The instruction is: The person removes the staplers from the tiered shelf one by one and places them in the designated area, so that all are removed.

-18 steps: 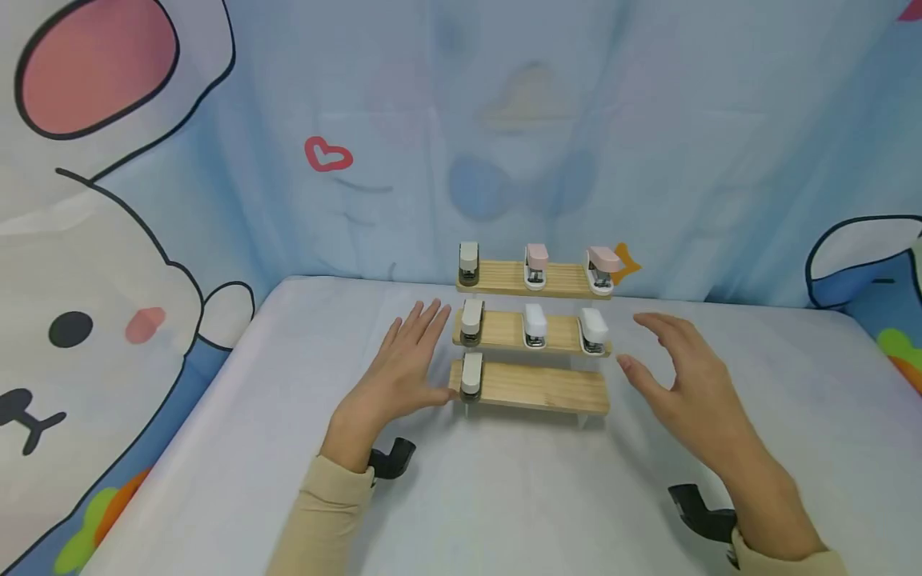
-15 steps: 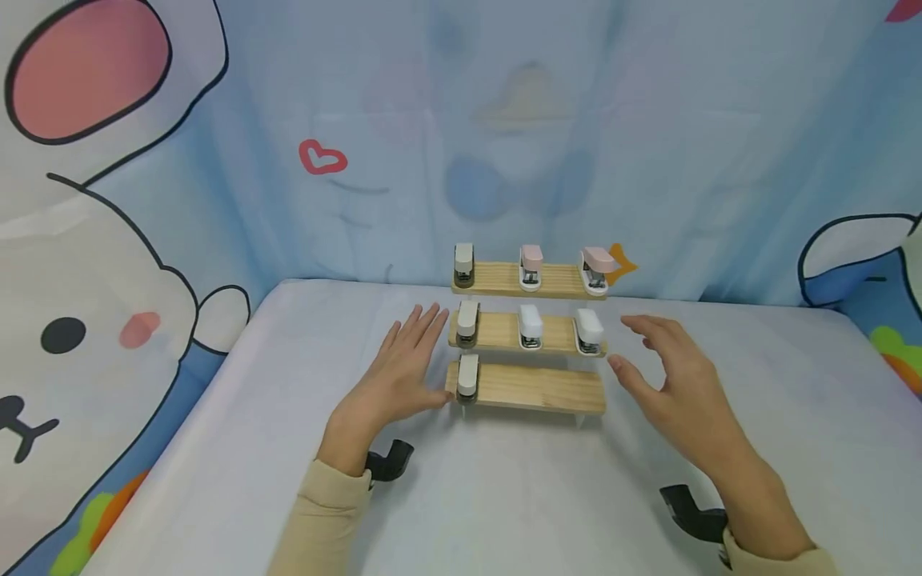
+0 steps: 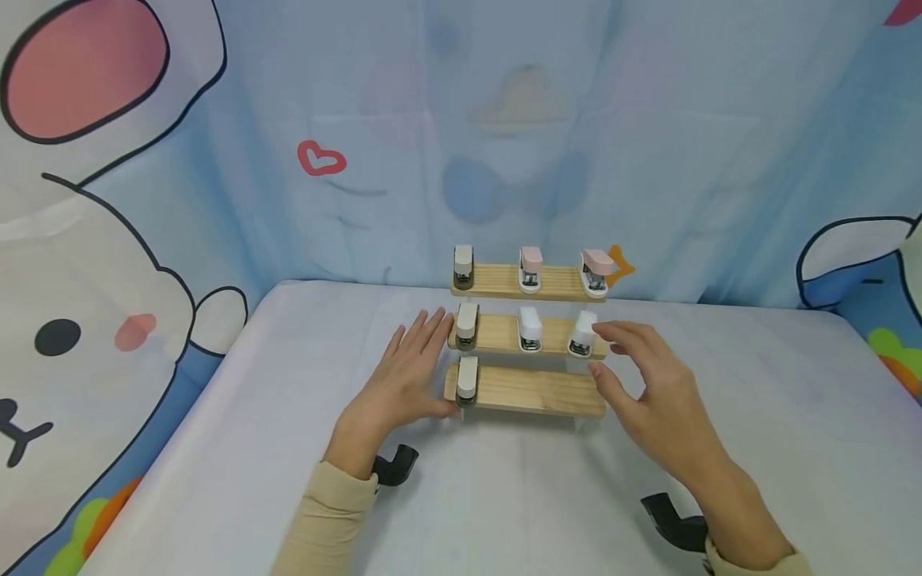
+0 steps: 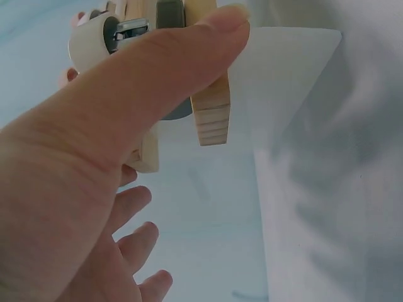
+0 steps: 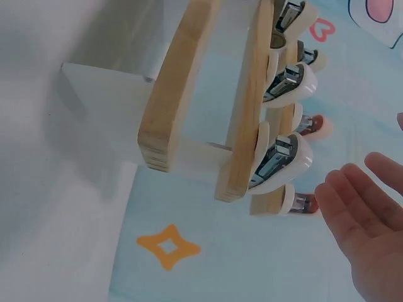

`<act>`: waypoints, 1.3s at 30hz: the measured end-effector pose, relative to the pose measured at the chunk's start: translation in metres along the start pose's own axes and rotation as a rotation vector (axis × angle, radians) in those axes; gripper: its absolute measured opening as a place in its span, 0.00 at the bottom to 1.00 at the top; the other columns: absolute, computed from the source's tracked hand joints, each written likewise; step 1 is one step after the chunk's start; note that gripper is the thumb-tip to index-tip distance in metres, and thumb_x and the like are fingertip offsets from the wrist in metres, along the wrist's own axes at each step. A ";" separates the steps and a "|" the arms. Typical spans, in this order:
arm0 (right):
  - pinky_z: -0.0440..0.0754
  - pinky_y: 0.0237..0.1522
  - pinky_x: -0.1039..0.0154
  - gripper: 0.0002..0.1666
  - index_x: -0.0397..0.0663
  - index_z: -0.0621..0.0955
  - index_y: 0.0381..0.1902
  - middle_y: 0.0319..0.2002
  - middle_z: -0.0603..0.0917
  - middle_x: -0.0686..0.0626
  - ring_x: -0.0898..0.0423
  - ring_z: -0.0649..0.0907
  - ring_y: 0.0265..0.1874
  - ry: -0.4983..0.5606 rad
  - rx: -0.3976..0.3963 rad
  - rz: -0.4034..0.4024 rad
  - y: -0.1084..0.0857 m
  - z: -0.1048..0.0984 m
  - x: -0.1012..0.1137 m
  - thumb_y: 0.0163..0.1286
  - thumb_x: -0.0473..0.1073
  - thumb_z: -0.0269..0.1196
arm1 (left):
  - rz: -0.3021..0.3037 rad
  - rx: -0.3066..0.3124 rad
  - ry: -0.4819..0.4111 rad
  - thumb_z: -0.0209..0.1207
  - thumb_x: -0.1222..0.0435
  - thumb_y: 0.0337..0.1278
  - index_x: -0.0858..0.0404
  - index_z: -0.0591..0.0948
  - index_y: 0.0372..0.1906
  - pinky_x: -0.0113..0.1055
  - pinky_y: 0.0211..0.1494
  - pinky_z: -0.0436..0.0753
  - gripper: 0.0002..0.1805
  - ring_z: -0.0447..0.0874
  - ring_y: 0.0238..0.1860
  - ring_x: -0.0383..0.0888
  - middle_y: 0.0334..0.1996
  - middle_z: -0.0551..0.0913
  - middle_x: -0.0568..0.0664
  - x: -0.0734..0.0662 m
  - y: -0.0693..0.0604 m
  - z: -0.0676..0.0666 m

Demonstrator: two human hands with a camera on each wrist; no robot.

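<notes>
A tiered wooden stand with three boards holds several small staplers. My left hand (image 3: pixel 399 376) is at its left side, fingers spread and straight. In the left wrist view its thumb (image 4: pixel 157 69) lies across the front of the lowest board (image 4: pixel 211 110). My right hand (image 3: pixel 659 404) is at the right end of the middle board (image 3: pixel 490 332), fingers loosely bent. Its index fingertip touches or nearly touches the right-hand white stapler (image 3: pixel 582 334), which stands turned at a slight angle. Another white stapler (image 3: pixel 530 330) stands mid-board. A grey-and-white stapler (image 3: pixel 467 380) stands on the lowest board's left.
The top board (image 3: pixel 497 280) bears a grey-and-white stapler (image 3: pixel 463 266) and two pink staplers, one central (image 3: pixel 531 268) and one rightmost (image 3: pixel 596 270). White cloth (image 3: pixel 519 496) covers the table. A printed curtain (image 3: pixel 346 216) hangs close behind; pale side supports (image 5: pixel 104 116) hold the boards.
My right hand has moved left to the middle board's right-hand stapler, which has turned and shifted slightly left. My left thumb has come further over the lowest board's front.
</notes>
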State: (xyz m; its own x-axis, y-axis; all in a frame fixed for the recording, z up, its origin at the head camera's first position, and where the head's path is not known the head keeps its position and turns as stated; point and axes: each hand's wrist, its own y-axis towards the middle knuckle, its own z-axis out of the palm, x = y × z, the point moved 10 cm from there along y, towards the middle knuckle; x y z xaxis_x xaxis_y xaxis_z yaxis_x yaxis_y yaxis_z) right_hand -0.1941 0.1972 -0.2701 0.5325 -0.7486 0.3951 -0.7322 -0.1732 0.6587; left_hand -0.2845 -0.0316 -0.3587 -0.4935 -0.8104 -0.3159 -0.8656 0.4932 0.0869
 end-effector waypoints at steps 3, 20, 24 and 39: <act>0.69 0.55 0.83 0.27 0.37 0.78 0.59 0.56 0.80 0.42 0.45 0.82 0.49 -0.010 0.005 -0.008 0.002 0.002 0.005 0.61 0.30 0.67 | -0.003 -0.017 0.005 0.80 0.46 0.33 0.59 0.44 0.81 0.51 0.83 0.41 0.73 0.35 0.82 0.49 0.81 0.42 0.49 -0.001 0.000 -0.002; 0.80 0.53 0.39 0.26 0.33 0.77 0.60 0.63 0.76 0.37 0.39 0.79 0.59 -0.087 0.067 0.054 0.006 0.023 -0.010 0.63 0.30 0.65 | -0.016 -0.039 0.044 0.80 0.47 0.32 0.59 0.45 0.80 0.52 0.83 0.43 0.73 0.37 0.82 0.49 0.81 0.42 0.47 -0.005 0.002 -0.003; 0.79 0.55 0.41 0.26 0.34 0.77 0.60 0.63 0.76 0.39 0.40 0.78 0.61 -0.084 0.038 0.031 0.007 0.019 -0.003 0.63 0.30 0.65 | -0.008 -0.037 0.051 0.80 0.47 0.33 0.60 0.46 0.80 0.51 0.83 0.43 0.72 0.37 0.82 0.49 0.81 0.42 0.47 -0.007 0.002 -0.003; 0.82 0.51 0.57 0.25 0.38 0.77 0.60 0.59 0.79 0.46 0.50 0.82 0.56 0.036 0.104 -0.081 0.002 0.055 0.034 0.64 0.32 0.66 | 0.002 -0.062 0.111 0.80 0.46 0.31 0.61 0.48 0.80 0.51 0.83 0.46 0.72 0.40 0.81 0.50 0.81 0.44 0.49 -0.008 0.003 -0.004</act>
State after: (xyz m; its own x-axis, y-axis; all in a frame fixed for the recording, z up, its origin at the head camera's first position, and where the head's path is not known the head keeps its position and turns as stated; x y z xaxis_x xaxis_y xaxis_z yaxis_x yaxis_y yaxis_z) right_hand -0.2004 0.1359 -0.2907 0.6053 -0.7065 0.3667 -0.7249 -0.2990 0.6206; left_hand -0.2834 -0.0249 -0.3517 -0.4985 -0.8411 -0.2096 -0.8666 0.4771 0.1465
